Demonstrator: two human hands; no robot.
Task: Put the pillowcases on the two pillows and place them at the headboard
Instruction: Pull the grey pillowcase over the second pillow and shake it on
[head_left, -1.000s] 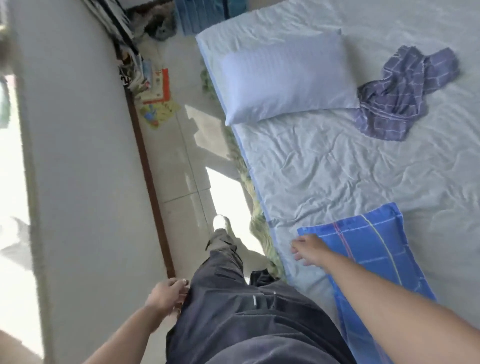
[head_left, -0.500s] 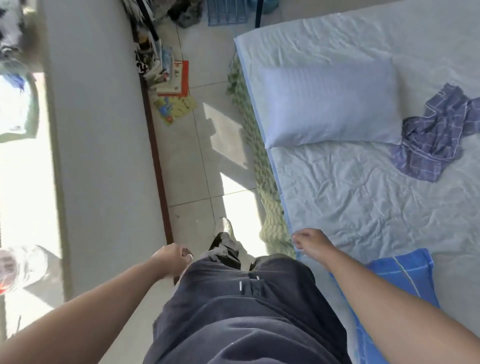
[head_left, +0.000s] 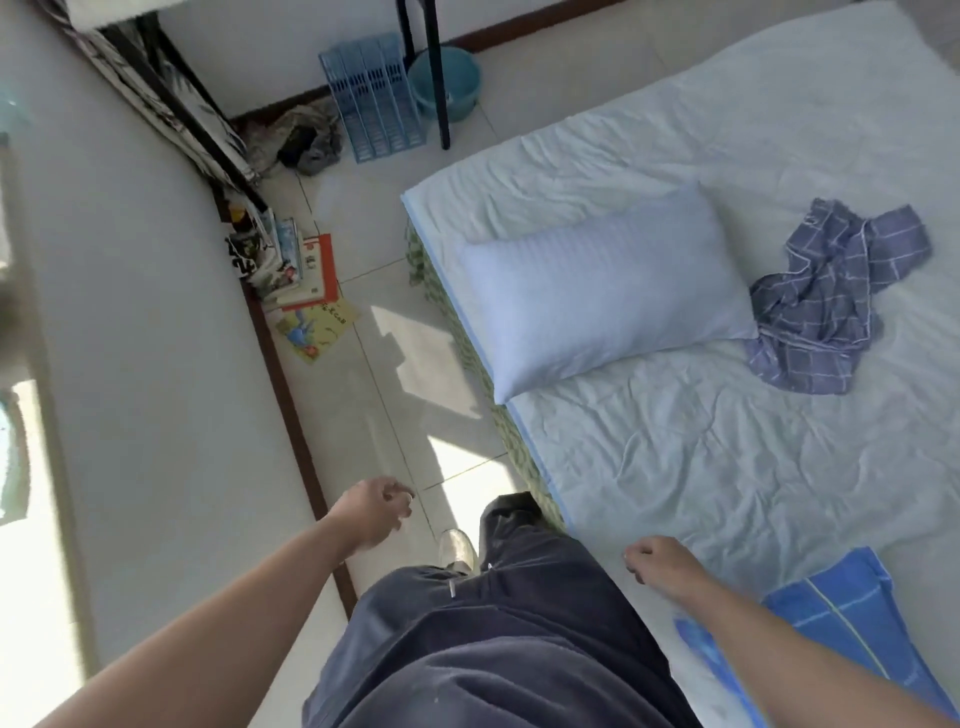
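Fingers loosely curled, empty, both hands: left hand, right hand. You've advanced bedside; bare pillow nearer, grey pillowcase beside it.

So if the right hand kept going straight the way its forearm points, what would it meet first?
Probably only bare sheet at first; further along that line lies the pale pillow. The right hand holds nothing, and its height above the bed is unclear.

- Bright daylight from the left, blown out along that edge
- Sunlit patches and hard shadows on the floor
- Wide-angle bending, slight motion blur
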